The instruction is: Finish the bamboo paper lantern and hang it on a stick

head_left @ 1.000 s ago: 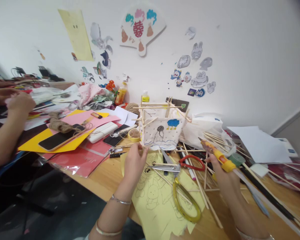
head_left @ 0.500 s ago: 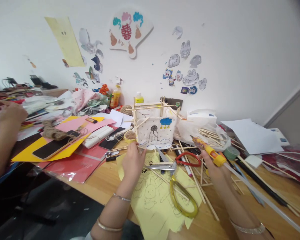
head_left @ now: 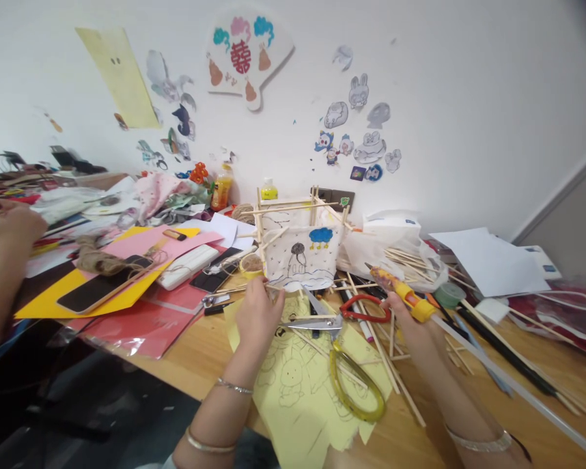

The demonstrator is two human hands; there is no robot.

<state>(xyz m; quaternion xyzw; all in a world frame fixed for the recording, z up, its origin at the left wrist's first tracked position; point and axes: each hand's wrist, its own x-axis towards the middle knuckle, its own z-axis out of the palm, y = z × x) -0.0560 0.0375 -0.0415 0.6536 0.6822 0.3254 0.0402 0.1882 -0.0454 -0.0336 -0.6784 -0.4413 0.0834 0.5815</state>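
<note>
My glue gun (head_left: pixel 399 291) is yellow, its barrel mottled orange with something darker, perhaps purple; it's too blurred for me to be sure. The white panel (head_left: pixel 278 264) bears black outlines, wavy blue lines and a blue cloud (head_left: pixel 321 234) with yellow marks. My scissors (head_left: pixel 336 322) are silver, red and olive-yellow; the pale yellow sheet (head_left: pixel 300 417) has dark line drawings.

- White fan-shaped panel (head_left: pixel 249 70) with red, blue, pink and brown painting, on the white wall (head_left: pixel 459 98)
- Pale-yellow paper sheet (head_left: pixel 124 81), left of it
- Orange-filled clear bottle (head_left: pixel 221 189), standing near the wall
- Black-screened phone (head_left: pixel 95 290), partly over bright-yellow paper (head_left: pixel 41 301)
</note>
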